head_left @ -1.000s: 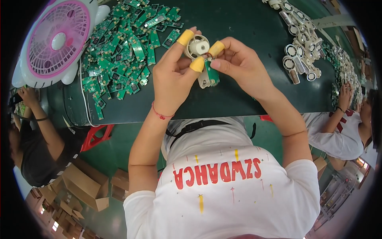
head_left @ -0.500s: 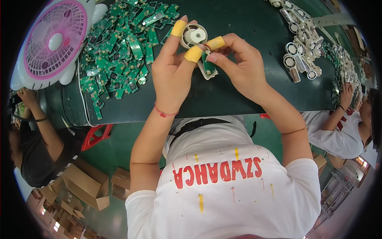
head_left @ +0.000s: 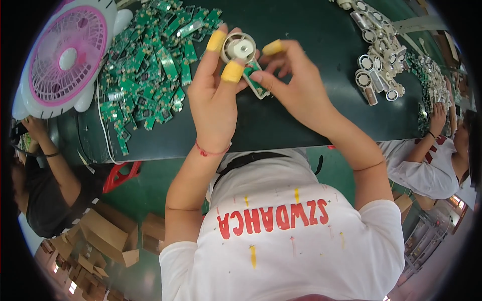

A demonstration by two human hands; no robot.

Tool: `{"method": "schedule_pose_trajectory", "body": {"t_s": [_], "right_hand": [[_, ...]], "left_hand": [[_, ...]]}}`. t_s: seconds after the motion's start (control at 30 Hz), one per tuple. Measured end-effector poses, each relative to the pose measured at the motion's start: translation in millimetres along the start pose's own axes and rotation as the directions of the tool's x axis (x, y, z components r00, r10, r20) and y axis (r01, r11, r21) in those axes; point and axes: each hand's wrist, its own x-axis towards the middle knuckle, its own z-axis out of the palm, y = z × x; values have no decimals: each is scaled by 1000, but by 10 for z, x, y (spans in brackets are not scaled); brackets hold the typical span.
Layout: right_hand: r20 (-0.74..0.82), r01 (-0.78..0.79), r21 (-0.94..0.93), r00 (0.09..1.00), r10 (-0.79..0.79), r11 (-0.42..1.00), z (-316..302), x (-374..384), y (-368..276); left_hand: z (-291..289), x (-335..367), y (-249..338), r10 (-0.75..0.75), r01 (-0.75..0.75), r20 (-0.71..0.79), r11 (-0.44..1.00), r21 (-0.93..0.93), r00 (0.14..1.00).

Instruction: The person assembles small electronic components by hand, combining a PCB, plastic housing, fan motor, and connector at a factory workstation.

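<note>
Between the thumb and index finger of my left hand (head_left: pixel 213 100) is a small white fan housing (head_left: pixel 232 41), its round ring up and its handle slanting down to the right. A pale round motor part sits inside the ring. In the handle lies a green circuit board (head_left: pixel 247 73). The thumb of my right hand (head_left: pixel 307 88) presses on that board, while its index finger is lifted off and the other fingers are curled, partly hidden. Yellow tape wraps the left thumb and index finger and the right index finger.
A heap of green circuit boards (head_left: pixel 150 70) lies left of my hands, beside a pink and white fan (head_left: pixel 68 57). Several white fan housings (head_left: pixel 376 65) are piled at the right. Other people work at both sides of the dark table (head_left: pixel 321 135). Cardboard boxes (head_left: pixel 108 236) stand on the floor.
My left hand and the fan housing have shifted slightly left. The right index finger has come away from the housing's ring; its thumb stays on the circuit board.
</note>
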Motion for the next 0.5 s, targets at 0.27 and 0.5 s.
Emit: {"method": "schedule_pose_trajectory", "body": {"t_s": [0.27, 0.5], "right_hand": [[421, -199, 238, 903, 84, 951, 47, 287, 164], [-18, -107, -327, 994, 107, 939, -431, 2303, 941]], "left_hand": [[-35, 196, -223, 224, -211, 8, 904, 373, 975], [-65, 148, -124, 162, -202, 121, 834, 514, 979]]}}
